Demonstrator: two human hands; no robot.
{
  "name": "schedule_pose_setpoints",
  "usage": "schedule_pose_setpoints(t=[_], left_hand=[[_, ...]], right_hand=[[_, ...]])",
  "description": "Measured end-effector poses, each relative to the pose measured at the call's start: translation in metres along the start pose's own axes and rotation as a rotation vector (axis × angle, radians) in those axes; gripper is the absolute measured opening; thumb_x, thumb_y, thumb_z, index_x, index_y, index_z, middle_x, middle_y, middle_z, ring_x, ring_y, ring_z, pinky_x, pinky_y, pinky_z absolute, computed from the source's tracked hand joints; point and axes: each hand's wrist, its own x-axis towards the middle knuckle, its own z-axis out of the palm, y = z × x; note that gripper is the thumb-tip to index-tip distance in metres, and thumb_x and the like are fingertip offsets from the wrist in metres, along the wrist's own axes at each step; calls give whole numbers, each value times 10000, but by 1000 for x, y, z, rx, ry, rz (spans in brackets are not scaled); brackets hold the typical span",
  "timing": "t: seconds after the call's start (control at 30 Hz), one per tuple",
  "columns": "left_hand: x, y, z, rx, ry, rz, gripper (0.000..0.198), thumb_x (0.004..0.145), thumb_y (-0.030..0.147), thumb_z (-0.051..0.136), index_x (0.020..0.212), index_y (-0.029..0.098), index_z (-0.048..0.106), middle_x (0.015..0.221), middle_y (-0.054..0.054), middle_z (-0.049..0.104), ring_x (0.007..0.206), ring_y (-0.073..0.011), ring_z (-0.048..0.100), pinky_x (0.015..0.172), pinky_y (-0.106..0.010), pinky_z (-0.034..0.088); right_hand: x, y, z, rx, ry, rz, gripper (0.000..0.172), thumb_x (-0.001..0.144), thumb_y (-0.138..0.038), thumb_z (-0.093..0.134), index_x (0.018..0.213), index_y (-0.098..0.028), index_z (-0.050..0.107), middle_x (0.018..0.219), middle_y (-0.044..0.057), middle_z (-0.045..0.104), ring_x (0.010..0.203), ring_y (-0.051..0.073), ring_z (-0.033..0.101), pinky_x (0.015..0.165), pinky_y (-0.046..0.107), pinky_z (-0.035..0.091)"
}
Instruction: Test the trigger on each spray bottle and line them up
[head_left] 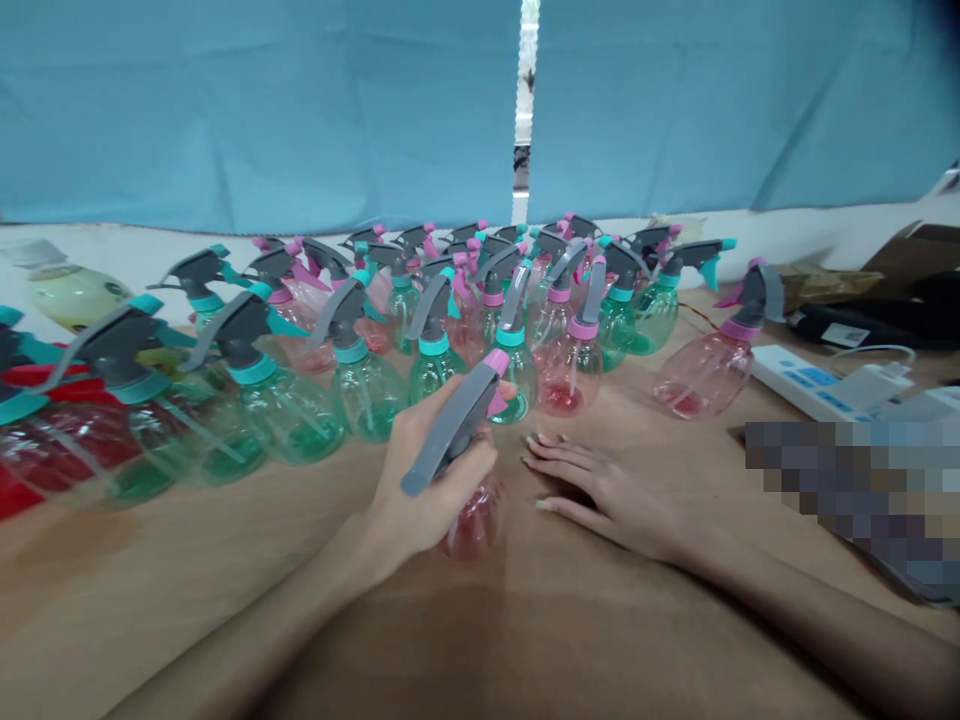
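My left hand [427, 480] is wrapped around the neck of a pink spray bottle [474, 525] with a grey and pink trigger head, in the middle of the table. A little red liquid shows in its lower part. My right hand [592, 485] lies flat on the wood to the right of that bottle, fingers stretched out and holding nothing. Just beyond both hands stand a green spray bottle [514, 385] with a turquoise collar and a pink spray bottle [566, 375]. Another pink spray bottle [705, 370] stands apart on the right.
Rows of green and pink spray bottles fill the back and left of the table [300, 590]. A white power strip [806, 385] with a plugged-in charger lies at right, near a blurred-out object. Far left are a white-capped bottle [71, 290] and something red. A blue curtain [262, 110] hangs behind.
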Motion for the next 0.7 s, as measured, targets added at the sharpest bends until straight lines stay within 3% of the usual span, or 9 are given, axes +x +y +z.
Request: schedule_pose_setpoints(t=[0.13, 0.3, 0.7], left_hand=[[-3, -1, 1, 9, 21, -19, 332, 734, 150, 476, 1025, 252, 600, 688, 28, 561, 581, -141, 516, 571, -266, 459], [-1, 0, 1, 5, 32, 1, 219, 717, 166, 469, 880, 245, 593, 681, 35, 556, 581, -141, 515, 578, -261, 459], [-1, -1, 2, -18, 33, 3, 229, 712, 132, 466, 878, 244, 578, 659, 42, 546, 567, -136, 508, 544, -262, 433]], right_hand=[[0, -1, -1, -1, 0, 6, 499, 909, -469, 473, 1360, -255, 445, 1411, 49, 460, 1325, 230, 379, 1095, 467, 327], [0, 1, 1, 9, 9, -5, 498, 907, -465, 481, 1362, -264, 442, 1411, 51, 460, 1321, 241, 384, 1090, 481, 329], [0, 0, 0, -27, -13, 4, 497, 915, -471, 459, 1355, -239, 449, 1421, 52, 448, 1328, 226, 375, 1095, 465, 329]])
